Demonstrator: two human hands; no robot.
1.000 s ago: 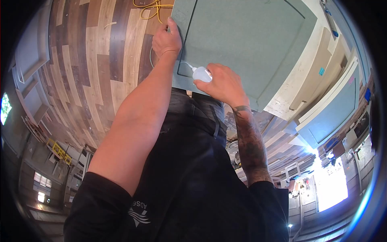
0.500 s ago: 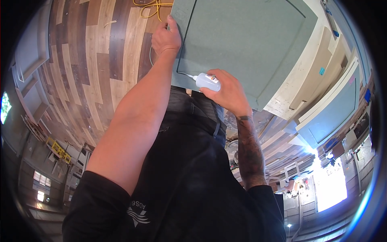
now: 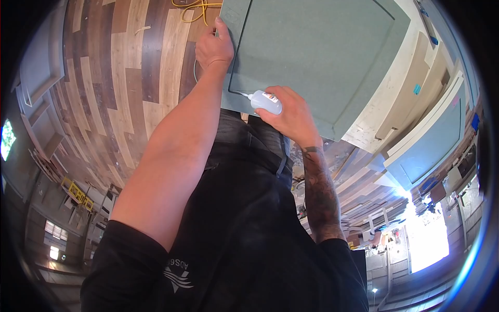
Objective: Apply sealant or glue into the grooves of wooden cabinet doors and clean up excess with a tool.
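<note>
A grey-green cabinet door panel point(image 3: 312, 52) with a dark groove line near its edges lies in front of me. My left hand point(image 3: 214, 49) is closed on the panel's left edge, its thumb along the top and its other fingers mostly hidden. My right hand point(image 3: 292, 115) is wrapped around a translucent white squeeze bottle point(image 3: 265, 103) with a label. The bottle is tilted over the panel's near left part, and its thin nozzle points left to the near end of the groove. Whether liquid is coming out is too small to tell.
Wood-plank flooring point(image 3: 127, 67) stretches to the left, with a looped yellow cord point(image 3: 195, 11) beside the panel's far left corner. Beyond the panel on the right lie pale boards point(image 3: 408, 86) and another framed green panel point(image 3: 431, 140). White frames point(image 3: 44, 86) stand at far left.
My right hand and the bottle have shifted slightly left and away from me, along the near groove corner. My left hand keeps its place on the panel's edge.
</note>
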